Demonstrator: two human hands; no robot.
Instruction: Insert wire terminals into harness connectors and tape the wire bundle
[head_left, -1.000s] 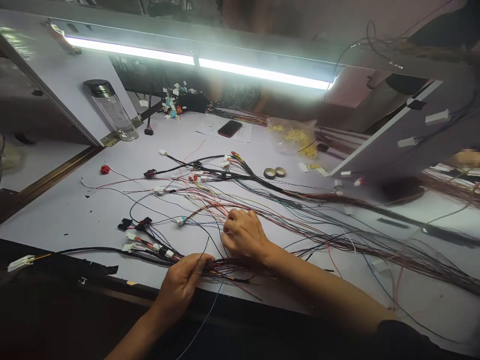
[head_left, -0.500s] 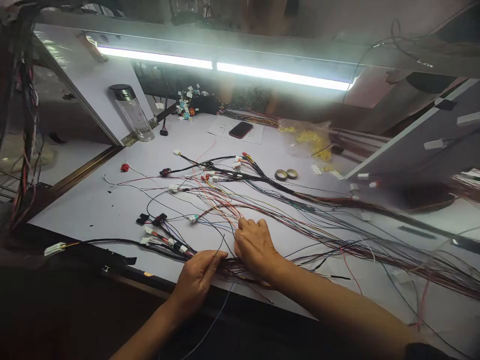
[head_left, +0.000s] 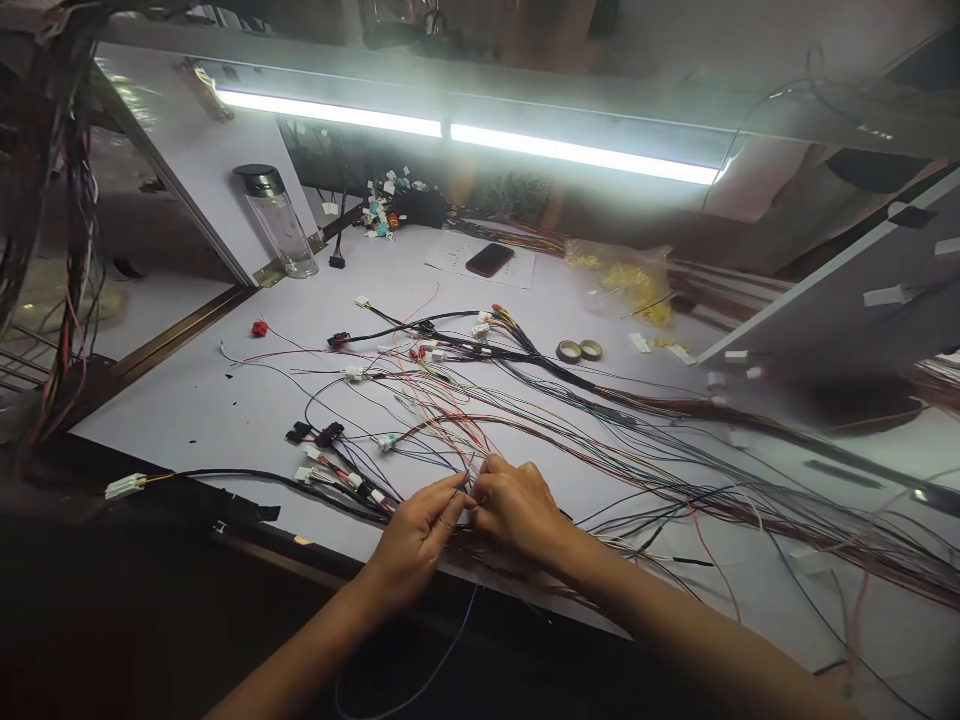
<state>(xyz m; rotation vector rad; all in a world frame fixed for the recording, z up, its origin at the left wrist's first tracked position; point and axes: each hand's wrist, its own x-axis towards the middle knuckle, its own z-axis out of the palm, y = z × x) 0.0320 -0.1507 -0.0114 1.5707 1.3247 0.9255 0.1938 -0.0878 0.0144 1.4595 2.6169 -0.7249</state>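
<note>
A tangle of thin coloured wires with small white and black connectors lies spread over a white table. My left hand and my right hand meet at the near edge, fingertips together over the wire bundle. Both hands are closed in a pinch on thin wires. A blue wire hangs down below the table edge between my forearms. Black connectors and white ones lie just left of my left hand.
A clear bottle with a black cap stands at the back left. A dark phone lies on paper at the back. Two tape rolls and a bag of yellow parts sit beyond the wires. More wires hang at far left.
My left hand has moved up from the table edge to meet my right hand, fingertips now touching over the wires. The view has shifted a little to the left.
</note>
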